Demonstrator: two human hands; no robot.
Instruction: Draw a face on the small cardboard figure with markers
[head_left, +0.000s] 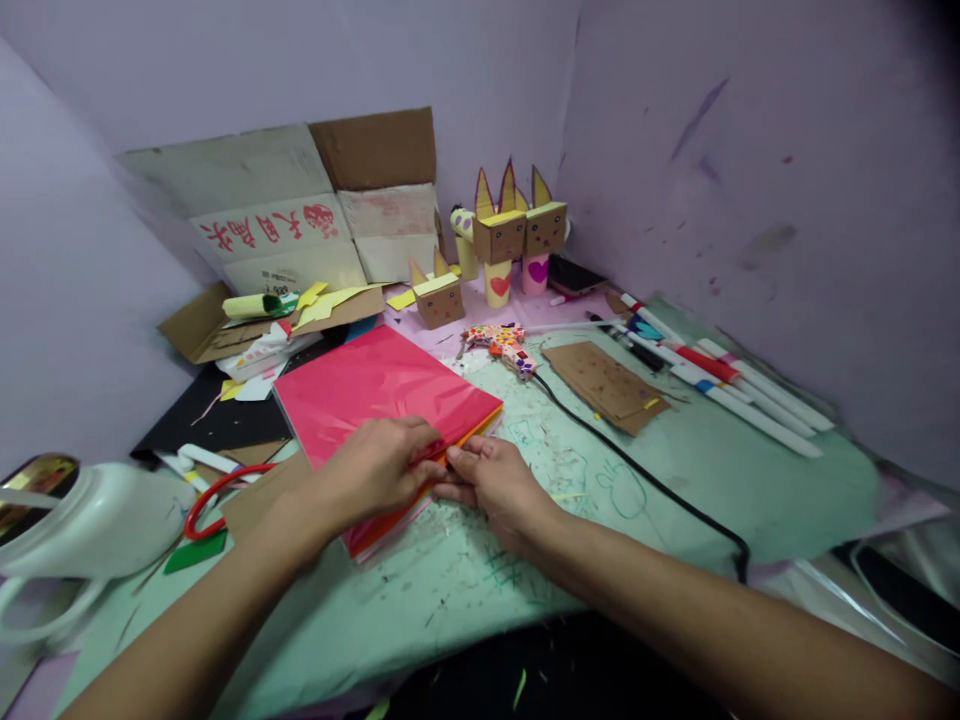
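"So, where's the grip?"
"Left hand [382, 470] and right hand [499, 485] pinch the near-right edge of the coloured paper pack [379, 380], on the bench [420, 620]."
"Heavy?"
"Likely light, bendy, slick; opposite edges suit holding."

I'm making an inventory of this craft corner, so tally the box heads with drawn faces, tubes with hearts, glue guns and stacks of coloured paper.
Box heads: 3
Heart tubes: 2
Glue gun: 1
Stack of coloured paper: 1
Total: 7
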